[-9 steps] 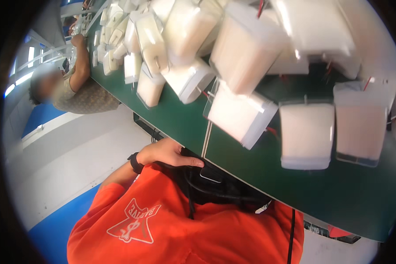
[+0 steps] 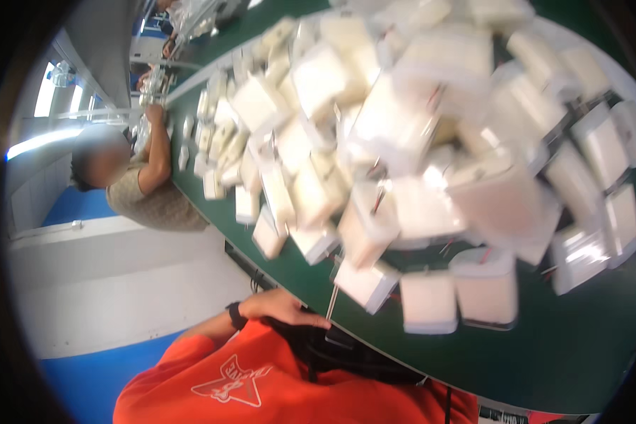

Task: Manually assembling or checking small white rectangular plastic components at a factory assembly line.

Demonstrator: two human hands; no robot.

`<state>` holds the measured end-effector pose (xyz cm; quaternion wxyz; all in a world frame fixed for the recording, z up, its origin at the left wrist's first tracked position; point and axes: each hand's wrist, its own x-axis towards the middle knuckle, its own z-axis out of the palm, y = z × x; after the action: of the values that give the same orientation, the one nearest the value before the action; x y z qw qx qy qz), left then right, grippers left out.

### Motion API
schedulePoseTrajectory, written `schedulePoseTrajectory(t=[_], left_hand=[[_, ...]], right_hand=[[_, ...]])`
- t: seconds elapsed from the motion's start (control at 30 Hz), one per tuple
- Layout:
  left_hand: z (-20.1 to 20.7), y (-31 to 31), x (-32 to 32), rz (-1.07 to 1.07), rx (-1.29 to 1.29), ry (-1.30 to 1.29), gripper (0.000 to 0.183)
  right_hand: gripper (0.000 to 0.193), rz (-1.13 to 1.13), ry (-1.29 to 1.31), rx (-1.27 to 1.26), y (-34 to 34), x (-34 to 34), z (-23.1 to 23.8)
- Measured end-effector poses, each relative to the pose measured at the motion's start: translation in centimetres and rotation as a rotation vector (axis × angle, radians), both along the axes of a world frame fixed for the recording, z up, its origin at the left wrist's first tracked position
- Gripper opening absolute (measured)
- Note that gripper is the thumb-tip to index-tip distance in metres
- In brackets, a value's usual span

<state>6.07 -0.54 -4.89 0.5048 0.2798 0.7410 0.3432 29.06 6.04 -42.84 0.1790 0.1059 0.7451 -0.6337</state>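
Note:
My left hand (image 2: 284, 308), with a dark band on its wrist, lies at the near edge of the green table (image 2: 473, 360). Its thumb stretches out to the right, beside a dark, flat-looking object (image 2: 338, 338); the other fingers are mostly hidden, and I see nothing held. My right hand is out of view. A large pile of cream-white blocks with clear or whitish covers, several showing thin red and dark wires, covers the tabletop. Closest to the front edge are a tilted block (image 2: 364, 283), an upright block (image 2: 428, 300) and a taller one (image 2: 486, 286).
On the left, another person (image 2: 152, 180) leans at the table with an arm stretched over it. Clear plastic items (image 2: 191, 18) lie at the far end. A pale ledge (image 2: 134, 261) runs left of me, above a blue surface (image 2: 99, 385).
The view has swung up and back, so more of the pile and the far table end show. My left hand sits lower in the picture, still at the table edge.

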Motion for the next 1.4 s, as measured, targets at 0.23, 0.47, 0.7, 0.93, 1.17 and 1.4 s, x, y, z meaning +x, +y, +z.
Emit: schedulePoseTrajectory(t=[0.23,0.47,0.7,0.93,1.17,1.4], left_hand=[[-1.1,-0.3,0.6,0.059,0.030,-0.101,0.034],[-1.2,-1.0,0.7,0.030,0.032,-0.209,0.046],[0.2,0.5,0.8,0.114,-0.066,-0.275,0.034],[1.1,2.2,0.2,0.004,0.048,-0.163,0.027],[-0.7,0.4,-0.6,-0.271,0.183,-0.088,0.033],[3.4,-3.3,-2.4,-0.549,0.245,0.297,0.048]], right_hand=[[0.027,-0.130,0.192,0.205,8.5,-7.4,-3.6],[0.027,-0.252,0.293,0.408,15.3,-8.4,-6.3],[0.027,-0.376,0.316,0.579,20.4,-7.4,-8.6],[0.027,-0.400,0.301,0.682,21.0,-2.8,-8.0],[0.027,-0.399,0.219,0.881,24.2,7.5,-1.9],[0.027,-0.925,0.229,0.719,27.5,12.0,22.4]])
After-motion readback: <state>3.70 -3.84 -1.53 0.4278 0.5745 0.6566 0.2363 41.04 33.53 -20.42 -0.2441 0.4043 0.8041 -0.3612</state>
